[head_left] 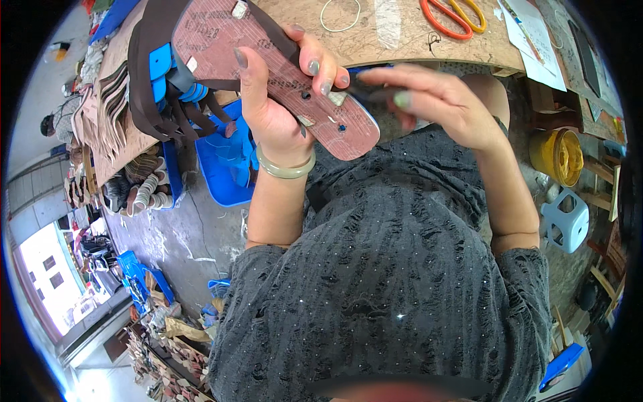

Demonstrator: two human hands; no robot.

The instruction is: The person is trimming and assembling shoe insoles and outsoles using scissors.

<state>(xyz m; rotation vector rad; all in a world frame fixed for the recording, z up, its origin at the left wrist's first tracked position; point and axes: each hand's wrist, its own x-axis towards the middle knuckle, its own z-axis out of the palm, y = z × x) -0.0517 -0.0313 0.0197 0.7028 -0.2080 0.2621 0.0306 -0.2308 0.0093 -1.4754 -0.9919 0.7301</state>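
My left hand [274, 117] grips a reddish-brown sandal insole board [348, 130], underside up. Its thumb lies along one edge and its fingers curl over the other. Dark brown straps [274, 30] wrap the board's edges, and small pale patches stick to its face. Two dark holes show near the narrow end. Beside that end my right hand [442, 104] hovers with its fingers stretched toward the board. Motion smears those fingers. A dark blurred shape [380, 94] lies between them and the board; whether they hold it I cannot tell.
On the wooden table [402, 50] lie orange-handled scissors [447, 19], a rubber band [340, 28] and paper [536, 60]. Blue pieces [161, 63] and dark straps hang at the left. Below sits a blue bin [224, 191]. A yellow bucket [568, 157] and pale stool [566, 220] stand right.
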